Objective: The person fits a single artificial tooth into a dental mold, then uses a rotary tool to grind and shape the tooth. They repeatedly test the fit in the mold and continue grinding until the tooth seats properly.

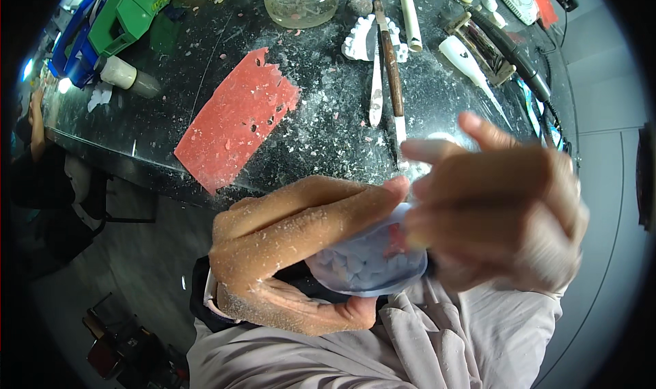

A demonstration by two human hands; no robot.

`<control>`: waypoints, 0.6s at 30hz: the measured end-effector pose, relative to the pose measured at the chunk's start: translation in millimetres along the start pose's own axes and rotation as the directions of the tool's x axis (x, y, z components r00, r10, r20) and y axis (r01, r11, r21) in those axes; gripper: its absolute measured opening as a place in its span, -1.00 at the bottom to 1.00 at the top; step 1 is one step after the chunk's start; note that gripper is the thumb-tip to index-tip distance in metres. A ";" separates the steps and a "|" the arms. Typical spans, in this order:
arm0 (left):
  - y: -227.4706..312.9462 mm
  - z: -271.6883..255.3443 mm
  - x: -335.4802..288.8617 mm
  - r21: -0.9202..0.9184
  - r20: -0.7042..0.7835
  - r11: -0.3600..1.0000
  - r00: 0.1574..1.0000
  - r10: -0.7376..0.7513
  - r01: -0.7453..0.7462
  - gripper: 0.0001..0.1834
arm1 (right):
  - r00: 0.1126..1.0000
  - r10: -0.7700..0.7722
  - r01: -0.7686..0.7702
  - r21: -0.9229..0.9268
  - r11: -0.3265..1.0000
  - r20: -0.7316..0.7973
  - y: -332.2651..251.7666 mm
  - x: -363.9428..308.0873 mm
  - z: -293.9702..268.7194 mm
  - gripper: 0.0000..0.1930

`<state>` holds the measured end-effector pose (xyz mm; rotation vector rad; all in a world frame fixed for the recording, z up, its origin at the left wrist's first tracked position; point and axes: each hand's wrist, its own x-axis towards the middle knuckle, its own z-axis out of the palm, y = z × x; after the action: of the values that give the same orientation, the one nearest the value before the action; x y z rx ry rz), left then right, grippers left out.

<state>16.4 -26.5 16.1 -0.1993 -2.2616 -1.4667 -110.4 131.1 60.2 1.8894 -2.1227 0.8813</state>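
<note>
My left hand (294, 245), dusted with white powder, grips a pale bluish dental cast (359, 262) close to my lap. Its thumb presses the lower rim and its fingers reach over the top. Tooth shapes show on the cast, with a small patch of red wax (394, 242) on its right part. My right hand (502, 215) is at the cast's right side and smeared by motion. Whether its fingers touch the cast or hold anything cannot be made out.
On the dusty black bench lie a torn red wax sheet (236, 122), a wood-handled wax knife (391, 68), a metal tool (376, 95) and a white tooth model (357, 42). Behind stand a glass bowl (301, 3) and a green bin (123, 20). Another person's arm (37, 122) shows far left.
</note>
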 end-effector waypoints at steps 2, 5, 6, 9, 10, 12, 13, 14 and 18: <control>-17.7 8.9 -11.2 -0.027 -0.075 0.999 0.996 0.045 -0.047 -0.30 | 0.998 -0.060 0.061 0.276 0.959 -0.011 31.4 -9.1 -6.6 -0.86; -30.0 10.4 -14.6 0.018 -0.132 0.988 0.979 0.153 -0.152 -0.31 | 0.971 -0.236 0.210 0.595 0.776 -0.035 50.4 -6.1 1.9 -0.80; -13.7 3.7 -6.8 -0.053 -0.118 0.997 0.991 0.058 -0.064 -0.31 | 0.931 -0.361 0.299 0.666 0.684 -0.046 52.1 -2.2 6.9 -0.78; -8.1 2.3 -0.4 -0.127 -0.085 0.992 0.996 0.012 -0.023 -0.32 | 0.937 -0.347 0.320 0.475 0.820 -0.033 42.9 -12.2 5.4 -0.77; -9.1 2.7 -0.6 -0.106 -0.088 0.993 0.995 0.037 -0.047 -0.31 | 0.929 -0.355 0.363 0.429 0.827 -0.102 39.8 -8.8 11.5 -0.76; -13.1 4.2 -0.8 -0.066 -0.092 0.993 0.992 0.088 -0.095 -0.30 | 0.913 -0.406 0.362 0.367 0.857 0.047 34.8 3.6 -9.6 -0.74; -16.9 4.6 -0.9 -0.049 -0.094 0.992 0.989 0.115 -0.120 -0.29 | 0.877 -0.437 0.370 0.302 0.879 0.200 32.7 10.3 -16.2 -0.71; -20.9 5.1 -0.9 -0.032 -0.095 0.989 0.985 0.141 -0.145 -0.27 | 0.877 -0.435 0.368 0.299 0.880 0.203 32.2 5.9 -15.0 -0.71; -14.8 0.4 -8.5 0.110 -0.113 0.970 0.967 0.229 -0.217 -0.20 | 0.950 -0.311 0.285 0.300 0.910 0.039 25.4 -3.4 -5.9 -0.63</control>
<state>18.8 -31.5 -0.1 -0.3130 -2.1258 -1.2169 -135.4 137.7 55.3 2.3559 -1.7492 1.1068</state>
